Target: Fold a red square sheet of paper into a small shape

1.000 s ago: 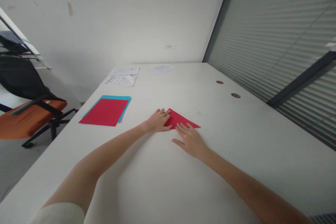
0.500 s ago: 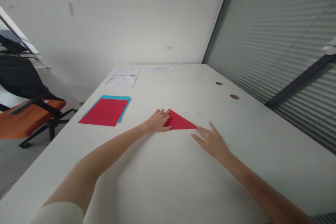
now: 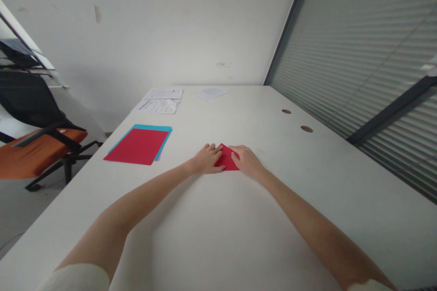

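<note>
A small red sheet of folded paper [image 3: 226, 159] lies flat on the white table, its point facing away from me. On its left side rests my left hand [image 3: 206, 159], fingers spread and thumb apart, pressing the paper down. My right hand [image 3: 248, 159] lies over the right part of the paper, fingertips and thumb touching it, with a gap between them. That hand covers the paper's right corner. To the left is a stack of larger square sheets, a red sheet [image 3: 138, 146] on top and a blue sheet [image 3: 153, 127] showing beneath it.
Printed papers [image 3: 160, 105] and another white sheet [image 3: 210, 93] lie at the far end of the table [image 3: 211, 236]. Two round holes pierce its right side. An office chair [image 3: 44, 132] with an orange seat stands left; window blinds [image 3: 362, 54] line the right.
My right hand has moved left from the right tip of the folded red paper onto the paper itself, hiding that tip. My left hand stays in place on the paper.
</note>
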`<state>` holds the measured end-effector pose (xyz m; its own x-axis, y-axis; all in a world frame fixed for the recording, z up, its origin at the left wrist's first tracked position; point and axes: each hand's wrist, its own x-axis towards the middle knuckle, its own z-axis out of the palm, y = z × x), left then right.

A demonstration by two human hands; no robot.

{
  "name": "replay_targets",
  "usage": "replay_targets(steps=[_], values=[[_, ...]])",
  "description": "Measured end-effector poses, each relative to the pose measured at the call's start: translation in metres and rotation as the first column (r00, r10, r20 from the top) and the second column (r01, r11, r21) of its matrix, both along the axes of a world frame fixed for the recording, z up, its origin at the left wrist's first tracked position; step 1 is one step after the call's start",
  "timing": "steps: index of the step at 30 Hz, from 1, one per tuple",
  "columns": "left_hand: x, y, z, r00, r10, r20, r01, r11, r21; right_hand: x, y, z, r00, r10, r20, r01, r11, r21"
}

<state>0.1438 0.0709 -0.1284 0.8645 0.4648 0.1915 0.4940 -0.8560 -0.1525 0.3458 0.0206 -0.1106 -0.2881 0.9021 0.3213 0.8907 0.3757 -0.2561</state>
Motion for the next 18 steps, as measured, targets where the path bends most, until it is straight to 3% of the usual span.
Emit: replay_targets(steps=[6,18], values=[[-0.001,0.002,-0.002,1.0,-0.012,0.016,0.012,1.0,0.014,-0.022,0.029,-0.021,0.994,-0.05,-0.093,0.04,0.993,-0.109],[-0.004,0.0,0.0,0.997,-0.033,0.073,0.034,0.999,-0.005,-0.021,0.033,-0.031,0.996,-0.086,-0.028,0.08,0.984,-0.159]])
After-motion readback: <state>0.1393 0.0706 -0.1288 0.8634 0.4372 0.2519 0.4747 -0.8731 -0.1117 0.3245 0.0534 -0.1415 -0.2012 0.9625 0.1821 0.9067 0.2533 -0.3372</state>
